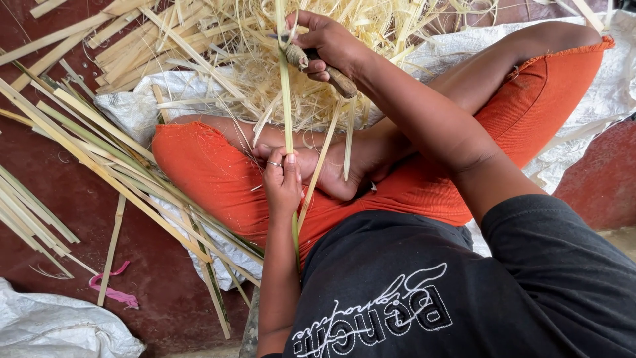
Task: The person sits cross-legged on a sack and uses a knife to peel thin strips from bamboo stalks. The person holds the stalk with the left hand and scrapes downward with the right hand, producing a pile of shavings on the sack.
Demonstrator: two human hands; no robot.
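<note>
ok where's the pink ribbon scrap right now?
Head view, lower left: the pink ribbon scrap lies on the dark red floor, just above the white sack and beside a loose bamboo strip, well left of the left hand.

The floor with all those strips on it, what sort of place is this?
Probably a home or small craft workspace for splitting bamboo or cane, worked seated on the floor. Long strips lie beside a heap of shavings, and the right hand holds a knife.

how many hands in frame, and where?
2. The left hand is low at centre, pinching a green strip over the crossed legs. The right hand is at top centre, gripping a wooden-handled knife against the same strip. None look hidden.
</note>
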